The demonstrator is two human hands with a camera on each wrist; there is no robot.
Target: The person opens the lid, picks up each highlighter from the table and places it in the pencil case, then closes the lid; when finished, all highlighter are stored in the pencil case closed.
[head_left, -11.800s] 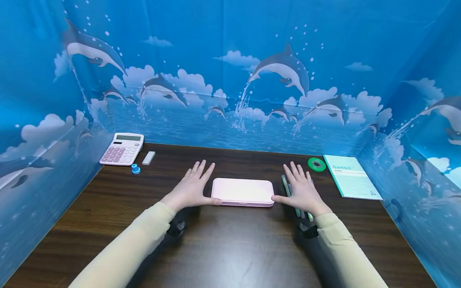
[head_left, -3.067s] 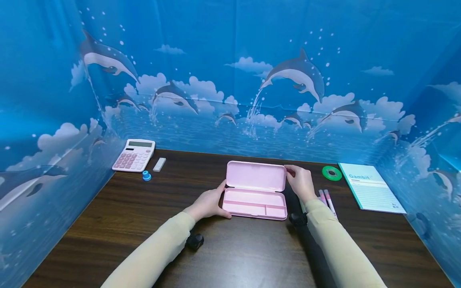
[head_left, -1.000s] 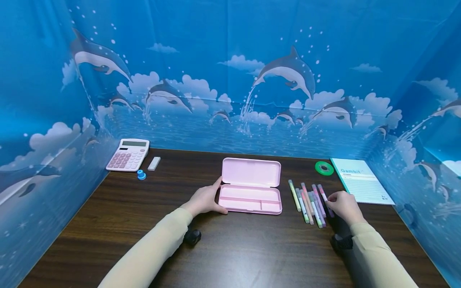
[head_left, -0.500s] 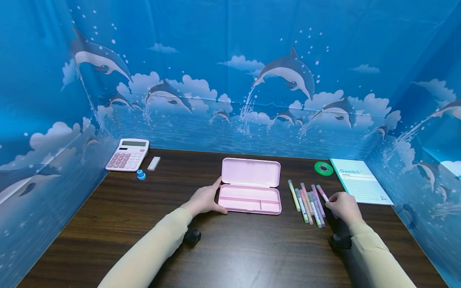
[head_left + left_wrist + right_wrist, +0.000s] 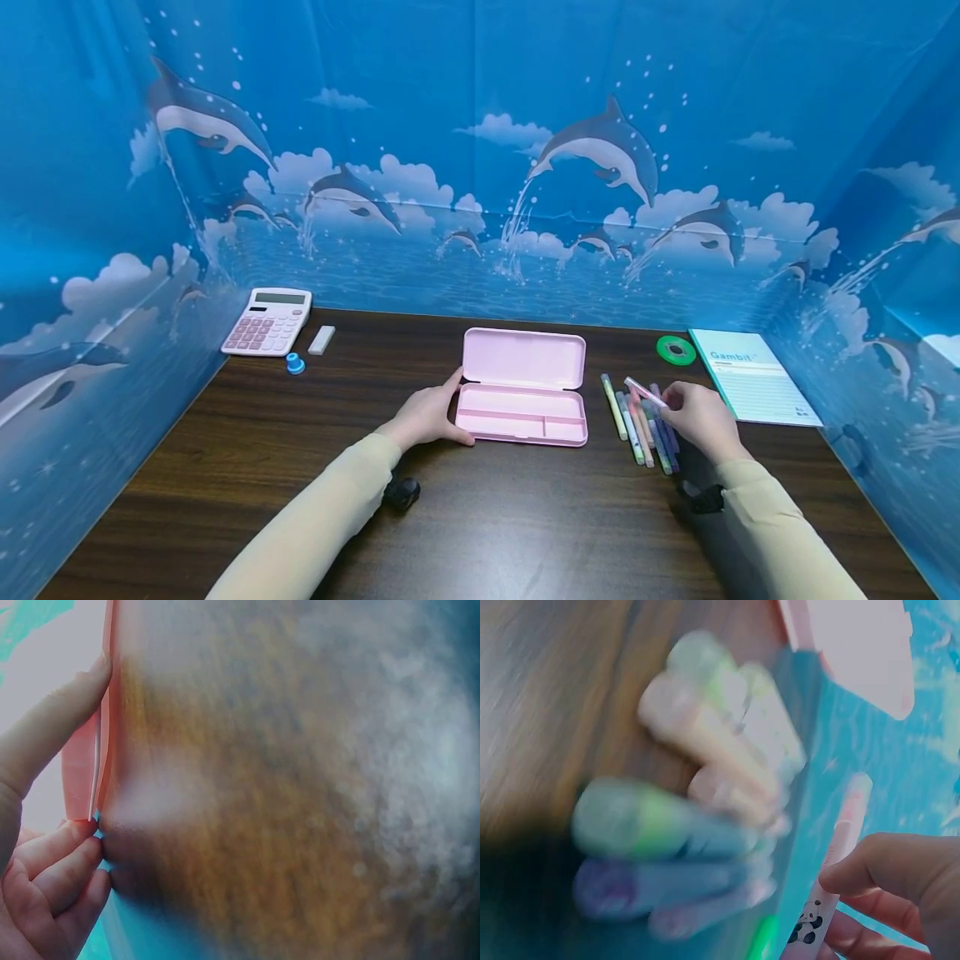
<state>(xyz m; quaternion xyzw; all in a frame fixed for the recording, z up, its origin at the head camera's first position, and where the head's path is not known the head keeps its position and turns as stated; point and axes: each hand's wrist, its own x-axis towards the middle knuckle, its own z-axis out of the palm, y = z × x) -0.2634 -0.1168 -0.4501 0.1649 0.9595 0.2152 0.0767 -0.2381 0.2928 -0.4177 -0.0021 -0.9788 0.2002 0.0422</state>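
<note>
- Pale pink pen with a panda print, right hand pinches it between thumb and fingers, lifted off the wood; it hangs above the row of pens, right of the case, tip aimed toward the case.
- Remaining pastel pens lie side by side on the dark wooden desk, none in the case yet.
- Pink plastic pencil case sits mid-desk, lid swung open toward the back, tray with divider looks empty.
- Left hand braces the case's left end, thumb and curled fingers touching its edge, a steadying hold.
- Progress judgement: case opened, first pen picked up; loading of all pens and closing left.
- Around: green tape roll, teal notebook, pink calculator, white eraser.
</note>
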